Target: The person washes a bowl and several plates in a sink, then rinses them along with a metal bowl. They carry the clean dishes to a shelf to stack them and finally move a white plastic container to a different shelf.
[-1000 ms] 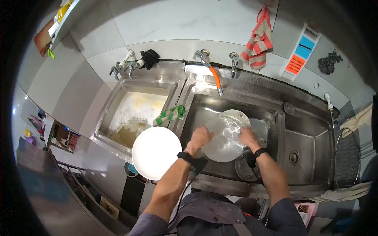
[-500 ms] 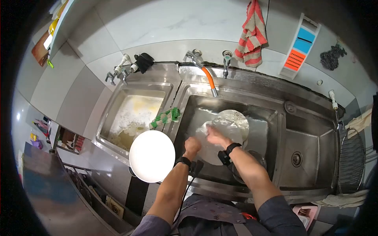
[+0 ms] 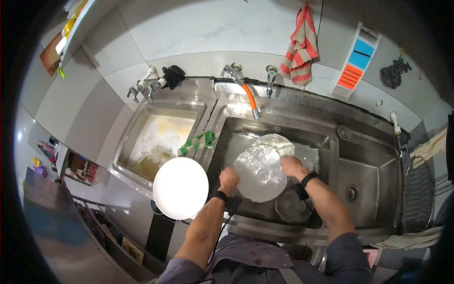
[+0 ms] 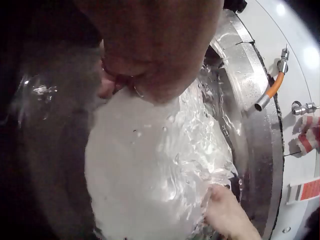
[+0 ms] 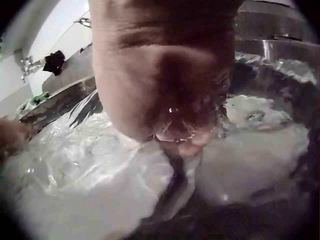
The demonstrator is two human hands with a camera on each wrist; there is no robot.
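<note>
A large white plate (image 3: 259,187) lies under rippling water in the middle sink basin. My left hand (image 3: 229,179) holds its left rim, with fingers curled at the edge in the left wrist view. At the opposite rim, my right hand (image 3: 292,167) grips the plate, its fingertips partly under the water in the right wrist view. Behind the plate, a second white plate (image 3: 283,145) with a grey pattern shows partly covered. A clear round dish or lid (image 3: 294,207) rests in the water near the front right of the basin.
A white round plate (image 3: 181,188) stands at the front left edge. The left basin (image 3: 202,113) holds foamy water, and a green-and-white cloth (image 3: 197,143) lies on the divider. An orange-hosed tap (image 3: 249,97) hangs over the middle basin; a drained basin (image 3: 366,165) is at right.
My right hand swept left across the plate, then returned to its right rim. My left hand moved down and left to the left rim. The view has shifted slightly.
</note>
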